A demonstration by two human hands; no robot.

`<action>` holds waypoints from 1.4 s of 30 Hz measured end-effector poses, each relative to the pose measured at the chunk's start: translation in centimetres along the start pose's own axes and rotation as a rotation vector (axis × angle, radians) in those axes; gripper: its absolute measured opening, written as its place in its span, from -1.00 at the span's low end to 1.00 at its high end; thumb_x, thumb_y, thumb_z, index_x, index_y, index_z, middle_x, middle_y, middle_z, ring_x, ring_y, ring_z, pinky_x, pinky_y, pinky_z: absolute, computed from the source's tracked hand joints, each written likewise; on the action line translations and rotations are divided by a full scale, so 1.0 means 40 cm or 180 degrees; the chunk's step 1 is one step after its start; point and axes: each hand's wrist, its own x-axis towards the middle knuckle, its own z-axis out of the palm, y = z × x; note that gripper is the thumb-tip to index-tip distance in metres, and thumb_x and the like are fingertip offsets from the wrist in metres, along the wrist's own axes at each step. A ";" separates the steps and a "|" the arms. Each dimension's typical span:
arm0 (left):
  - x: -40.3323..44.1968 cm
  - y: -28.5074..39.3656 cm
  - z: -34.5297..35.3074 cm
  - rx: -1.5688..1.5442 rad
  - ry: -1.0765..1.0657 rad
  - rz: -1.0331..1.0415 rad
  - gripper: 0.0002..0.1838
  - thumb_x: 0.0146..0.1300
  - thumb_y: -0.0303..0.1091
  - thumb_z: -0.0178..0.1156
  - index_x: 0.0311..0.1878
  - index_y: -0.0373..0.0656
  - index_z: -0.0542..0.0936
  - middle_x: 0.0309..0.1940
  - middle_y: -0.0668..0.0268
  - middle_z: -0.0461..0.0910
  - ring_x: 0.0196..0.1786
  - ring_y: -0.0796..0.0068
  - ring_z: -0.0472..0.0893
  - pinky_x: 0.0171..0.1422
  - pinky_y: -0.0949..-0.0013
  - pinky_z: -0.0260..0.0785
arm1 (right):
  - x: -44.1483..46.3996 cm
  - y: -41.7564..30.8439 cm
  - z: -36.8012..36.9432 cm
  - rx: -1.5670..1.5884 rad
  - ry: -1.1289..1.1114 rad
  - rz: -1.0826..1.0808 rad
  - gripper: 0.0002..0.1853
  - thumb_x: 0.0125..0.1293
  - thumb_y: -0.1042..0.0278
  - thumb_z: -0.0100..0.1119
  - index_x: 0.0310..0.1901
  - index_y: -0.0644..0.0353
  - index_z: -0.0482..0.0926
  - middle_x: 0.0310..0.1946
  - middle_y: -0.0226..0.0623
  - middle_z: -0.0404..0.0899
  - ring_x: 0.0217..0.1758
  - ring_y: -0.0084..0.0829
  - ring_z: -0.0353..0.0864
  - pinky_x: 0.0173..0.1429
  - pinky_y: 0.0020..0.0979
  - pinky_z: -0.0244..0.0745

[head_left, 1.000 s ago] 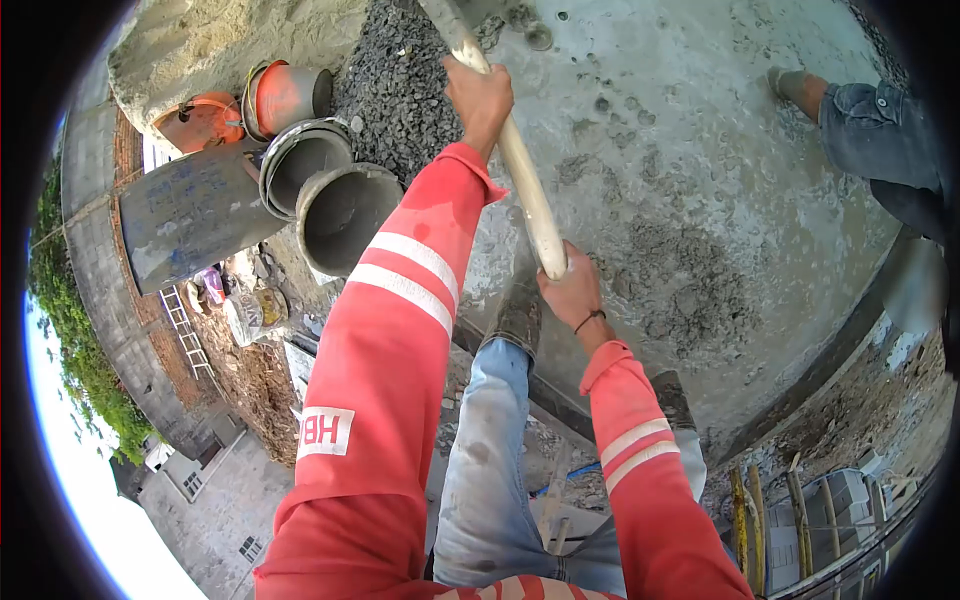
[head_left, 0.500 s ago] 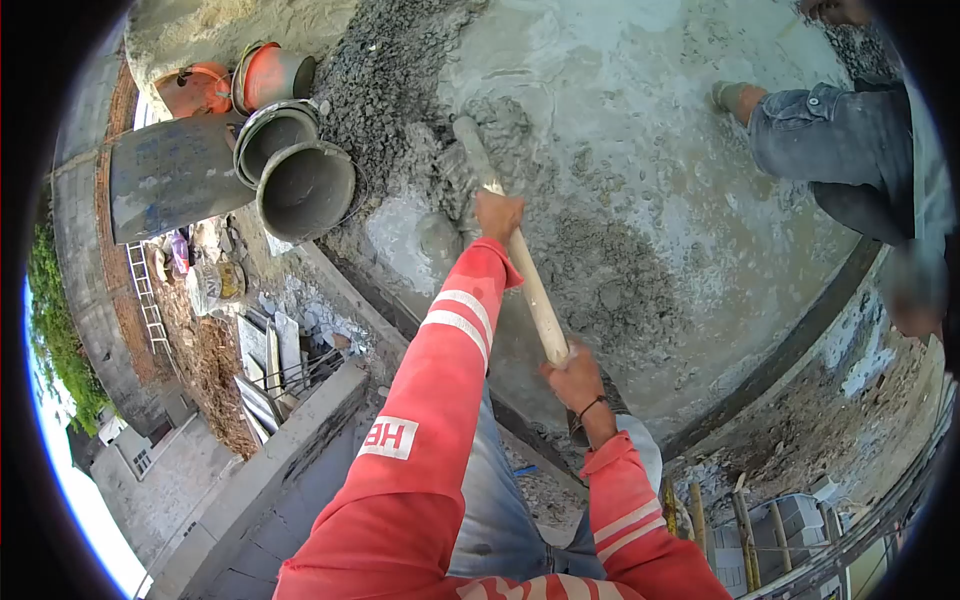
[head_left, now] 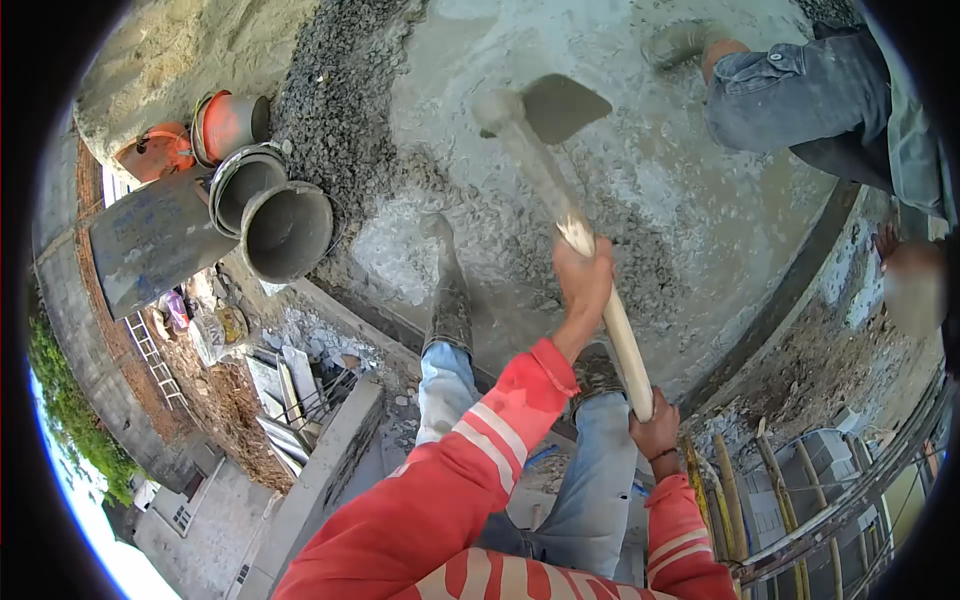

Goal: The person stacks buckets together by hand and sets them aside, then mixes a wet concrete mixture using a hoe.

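A hoe [head_left: 632,350] with a pale wooden handle slants across the middle of the view. My left hand [head_left: 584,278] is wrapped round the handle about midway. Lower down, my right hand [head_left: 655,428] grips near the handle's end, a dark band on its wrist. The hoe's wide grey blade [head_left: 565,108] shows at the far end, over wet concrete [head_left: 420,90]. Whether the blade touches the surface, I cannot tell. My mud-coated boots stand in the mix, the left boot [head_left: 450,295] more plainly visible.
Several buckets [head_left: 288,235] and a grey drum [head_left: 160,245] stand at the left, beside dark gravel mix [head_left: 335,100]. Another person's leg [head_left: 800,95] is at the upper right, close to the concrete. A low block wall [head_left: 330,450] and wooden poles [head_left: 730,500] border the near side.
The hoe's head has come out of the grey mix and moved right, its blade now showing. Both my hands have shifted right and down with the handle, still gripping it.
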 end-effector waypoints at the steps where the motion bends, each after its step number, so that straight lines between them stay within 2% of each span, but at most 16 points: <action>1: 0.081 0.109 0.005 0.0144 0.0192 0.0576 -0.69 0.20 -0.53 0.17 -0.01 -0.32 0.37 -0.46 0.27 0.49 -0.62 0.51 0.50 -0.57 0.38 0.36 | 0.121 -0.093 0.021 0.0301 0.0157 -0.0196 -0.42 -0.03 0.32 0.33 0.11 0.20 0.49 -0.32 0.05 0.65 -0.25 0.17 0.60 -0.10 0.05 0.46; 5: 0.519 0.205 0.022 0.0921 0.0237 0.1149 -0.71 0.10 -0.52 0.19 -0.19 -0.52 0.39 -0.56 0.20 0.51 -0.64 0.38 0.54 -0.57 0.28 0.43 | 0.490 -0.398 0.016 0.0850 0.0169 -0.0235 -0.53 0.02 0.34 0.33 0.01 0.24 0.53 -0.26 0.13 0.64 -0.15 0.19 0.62 -0.07 0.02 0.52; 8: 0.633 -0.056 0.025 0.2016 0.0502 0.0787 -0.72 0.04 -0.48 0.21 -0.25 -0.54 0.48 -0.54 0.09 0.58 -0.59 0.27 0.61 -0.54 0.22 0.48 | 0.433 -0.356 0.034 0.0763 0.0016 0.0219 -0.56 0.01 0.33 0.34 -0.03 0.25 0.54 -0.23 0.11 0.65 -0.12 0.17 0.62 -0.05 0.00 0.54; 10: 0.531 -0.290 0.013 0.2126 0.0630 0.0691 -0.70 -0.02 -0.46 0.23 -0.29 -0.57 0.50 -0.52 0.05 0.60 -0.57 0.24 0.65 -0.52 0.20 0.52 | 0.306 -0.280 0.041 0.0494 -0.0267 0.0690 -0.51 0.01 0.31 0.35 0.03 0.21 0.53 -0.23 0.12 0.66 -0.12 0.17 0.63 -0.01 0.02 0.54; 15: 0.016 -0.456 -0.009 0.1709 0.0157 -0.0207 -0.64 0.04 -0.44 0.30 -0.15 -0.47 0.48 -0.57 0.14 0.59 -0.59 0.33 0.62 -0.51 0.22 0.46 | -0.087 -0.106 -0.012 -0.0078 -0.0446 0.1144 -0.50 -0.05 0.31 0.35 0.00 0.21 0.52 -0.28 0.14 0.66 -0.14 0.18 0.64 -0.01 0.05 0.54; 16: -0.085 -0.417 -0.015 0.1740 -0.0020 -0.0810 -0.54 0.02 -0.39 0.31 -0.04 -0.49 0.50 -0.22 -0.21 0.64 -0.06 -0.15 0.66 0.02 0.06 0.50 | -0.167 -0.047 0.004 0.0080 -0.0389 0.1163 -0.52 -0.08 0.32 0.33 -0.03 0.21 0.53 -0.29 0.13 0.66 -0.16 0.18 0.64 -0.03 0.05 0.54; 17: -0.150 -0.437 -0.029 0.1680 -0.0272 -0.1327 -0.51 0.04 -0.37 0.33 0.00 -0.45 0.48 -0.12 -0.22 0.62 0.02 -0.17 0.63 0.08 0.05 0.47 | -0.234 -0.039 -0.019 -0.0071 -0.0418 0.1254 -0.54 -0.09 0.33 0.31 -0.07 0.22 0.54 -0.31 0.12 0.65 -0.20 0.18 0.64 -0.05 0.04 0.55; 21: -0.322 -0.354 -0.098 0.1056 0.0094 -0.1250 -0.53 0.07 -0.40 0.30 0.04 -0.42 0.45 -0.17 -0.05 0.63 -0.05 -0.02 0.65 0.06 0.12 0.46 | -0.373 0.039 -0.043 -0.0323 -0.0567 0.0849 -0.49 -0.12 0.33 0.32 -0.02 0.19 0.55 -0.34 0.07 0.66 -0.25 0.18 0.63 -0.08 0.04 0.54; 26: 0.043 0.071 -0.294 -0.0124 0.0900 0.0180 -0.56 0.15 -0.56 0.16 0.11 -0.32 0.32 -0.46 0.25 0.47 -0.62 0.53 0.48 -0.60 0.39 0.30 | 0.052 -0.237 0.123 -0.0056 -0.0330 -0.0425 -0.45 -0.03 0.24 0.33 0.08 0.12 0.53 -0.42 0.00 0.67 -0.34 0.11 0.66 -0.15 0.04 0.55; 29: 0.419 0.202 -0.489 0.0730 0.1108 0.1525 -0.70 0.20 -0.54 0.14 -0.04 -0.37 0.32 -0.48 0.21 0.49 -0.62 0.42 0.48 -0.56 0.31 0.39 | 0.365 -0.563 0.203 0.0409 -0.0578 -0.1013 -0.59 0.03 0.25 0.32 -0.06 0.18 0.51 -0.42 0.05 0.65 -0.27 0.14 0.65 -0.16 0.03 0.55; 30: 0.569 0.225 -0.582 0.1667 0.1104 0.0812 -0.66 0.04 -0.46 0.23 -0.14 -0.43 0.42 -0.41 0.01 0.58 -0.54 0.29 0.60 -0.47 0.20 0.46 | 0.382 -0.586 0.237 0.0421 -0.0593 -0.0958 -0.59 0.03 0.25 0.32 -0.06 0.18 0.51 -0.42 0.05 0.65 -0.27 0.14 0.65 -0.16 0.03 0.55; 32: 0.619 0.035 -0.612 0.1676 0.1301 0.0573 -0.69 0.04 -0.47 0.20 -0.20 -0.50 0.43 -0.49 0.05 0.57 -0.58 0.27 0.59 -0.52 0.21 0.46 | 0.407 -0.635 0.234 0.0600 -0.1024 -0.0797 -0.60 0.00 0.29 0.32 -0.12 0.33 0.57 -0.27 0.18 0.63 -0.15 0.16 0.62 -0.05 -0.01 0.53; 35: 0.566 -0.183 -0.536 0.2126 0.1594 0.0431 -0.64 -0.01 -0.46 0.19 -0.22 -0.63 0.46 -0.55 0.05 0.57 -0.61 0.19 0.62 -0.57 0.12 0.47 | 0.283 -0.449 0.221 0.0586 -0.1021 -0.0350 -0.59 0.00 0.30 0.32 -0.10 0.33 0.57 -0.22 0.18 0.63 -0.09 0.13 0.62 0.00 -0.02 0.51; 37: 0.336 -0.149 -0.370 0.1975 0.0866 -0.0578 -0.46 -0.05 -0.37 0.28 -0.03 -0.57 0.42 -0.17 -0.29 0.59 -0.14 -0.10 0.69 -0.07 0.06 0.56 | 0.182 -0.336 0.131 0.0609 -0.1101 0.0021 -0.63 0.06 0.24 0.31 -0.12 0.25 0.57 -0.24 0.15 0.65 -0.08 0.13 0.64 0.02 0.00 0.53; 39: 0.215 -0.303 -0.250 0.1814 0.1075 -0.0588 -0.37 -0.08 -0.42 0.32 0.06 -0.56 0.35 -0.11 -0.30 0.56 -0.06 -0.08 0.67 0.01 0.08 0.54 | 0.097 -0.186 0.040 0.0321 -0.1008 0.0050 -0.60 0.05 0.22 0.29 -0.08 0.23 0.56 -0.26 0.13 0.65 -0.10 0.14 0.64 0.00 0.02 0.53; 42: -0.052 -0.422 -0.153 0.1056 0.0424 -0.1189 -0.46 -0.01 -0.43 0.25 0.05 -0.47 0.37 -0.25 -0.10 0.61 -0.32 0.15 0.70 -0.23 0.15 0.58 | -0.081 -0.010 -0.070 -0.0254 -0.0852 0.0179 -0.55 0.01 0.24 0.31 -0.02 0.15 0.55 -0.33 0.06 0.66 -0.20 0.15 0.64 -0.08 0.03 0.55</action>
